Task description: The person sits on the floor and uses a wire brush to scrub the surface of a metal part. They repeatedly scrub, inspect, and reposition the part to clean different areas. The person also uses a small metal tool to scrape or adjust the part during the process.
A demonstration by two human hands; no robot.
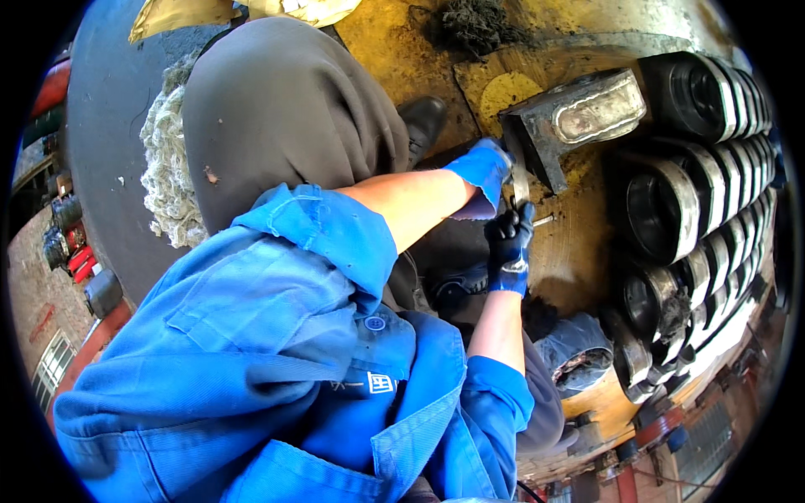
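Note:
My left hand [485, 178], in a blue glove, is closed at the far end of a flat metal strip [519, 178], beside a metal housing. Around the strip's near end my right hand [510, 243], in a darker blue glove, has its fingers closed. The strip could be a file or a scraper; I cannot tell which. Just beyond both hands the box-shaped metal housing [599, 109] lies tilted, with a hollow end facing me and a raised oval rim on its side. A short shiny rod [544, 220] shows beside my right hand.
Rows of stacked dark metal rings [662, 210] with bright rims stand on the right. A white fibre bundle [168, 159] lies by my left knee [285, 101]. Dark tangled fibre [478, 25] rests on the stained yellow surface [579, 260]. A blue cloth bundle [579, 348] sits near the rings.

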